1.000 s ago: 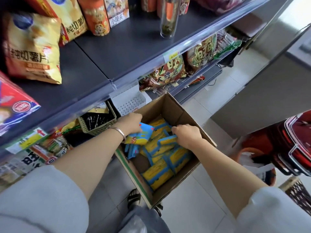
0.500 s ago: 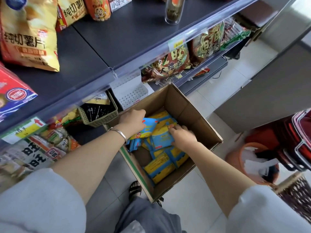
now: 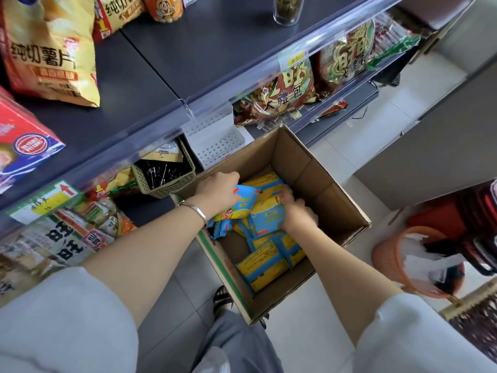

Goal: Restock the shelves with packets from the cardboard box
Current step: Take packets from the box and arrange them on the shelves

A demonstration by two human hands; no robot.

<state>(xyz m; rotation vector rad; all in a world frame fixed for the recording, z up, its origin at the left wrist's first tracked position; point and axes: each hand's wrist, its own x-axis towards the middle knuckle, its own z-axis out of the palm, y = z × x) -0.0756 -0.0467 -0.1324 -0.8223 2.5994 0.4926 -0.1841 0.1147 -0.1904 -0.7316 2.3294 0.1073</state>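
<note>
A person in pale grey sleeves (image 3: 67,324) bends over an open cardboard box (image 3: 330,189) standing on the tiled floor (image 3: 309,335), one sandalled foot (image 3: 222,297) just beside its near corner. The box is partly filled with blue-and-yellow snack packets (image 3: 266,265) lying flat in loose layers. The left hand (image 3: 216,189), a silver bangle (image 3: 197,212) at its wrist, is over the box's left side with its fingers curled round a blue packet (image 3: 243,197) raised above the rest. The right hand (image 3: 297,218) lies on the packets in the middle of the box; its fingers are blurred, and whether they grip a packet or merely press on it cannot be told. To the right of the box stands an orange basket (image 3: 387,254) holding scraps of white paper. Beyond the box, a green plastic basket (image 3: 172,189) and a white perforated divider (image 3: 215,141) sit beneath the dark upper shelf (image 3: 201,49), which carries a yellow crisp bag (image 3: 51,49) at left and a glass jar (image 3: 286,9) farther back. Large gift-pack bags (image 3: 287,90) stand on the lower shelf (image 3: 355,99).
</note>
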